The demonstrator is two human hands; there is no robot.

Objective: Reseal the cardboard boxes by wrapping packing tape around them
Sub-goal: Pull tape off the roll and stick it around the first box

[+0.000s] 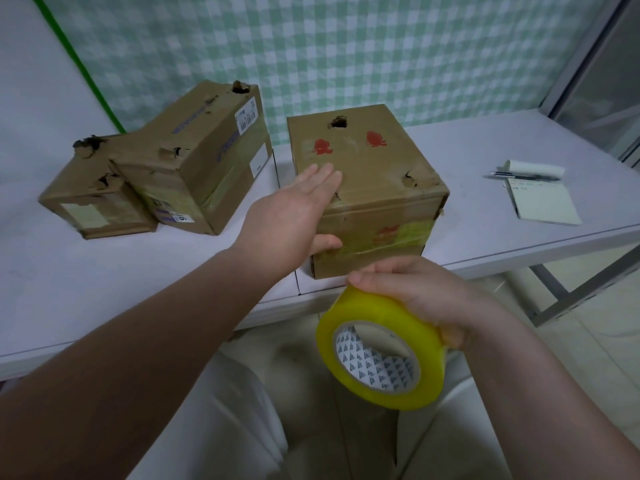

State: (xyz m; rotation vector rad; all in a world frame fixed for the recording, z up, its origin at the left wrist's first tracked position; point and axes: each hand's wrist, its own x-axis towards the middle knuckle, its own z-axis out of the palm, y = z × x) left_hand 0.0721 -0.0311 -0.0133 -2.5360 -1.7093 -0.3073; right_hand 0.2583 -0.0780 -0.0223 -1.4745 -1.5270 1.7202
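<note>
The left hand (294, 216) lay flat on the near left corner of the nearest box (367, 174), fingers straight across the top and the thumb against the front face, pressing rather than clutching. The right hand (426, 299) was wrapped round the yellow tape roll (381, 308), holding it below and just in front of the box, lower than the counter (104, 271) edge.

The box stood on the counter close to its front edge, with a glossy band of tape already across its front face. Whether a strand ran from that band to the roll could not be made out.

The chief risk seemed to be the box's position. With only a flat palm steadying it, a firm pull on the roll towards the person would probably drag it forward, or tip it off the edge. Pulling from below the counter could also lay the tape on a slant, so that the next turn creased or missed the band already there. The torn holes in the top and at the right corner looked weak, and tight tape might crush the board there. Slack tape would likely fold and stick to itself.

Two more battered boxes, a low one (93, 195) and another leaning on it (207, 150), waited to the left, well apart from the hands. A notepad (543, 199) and pen (523, 175) lay to the right.
</note>
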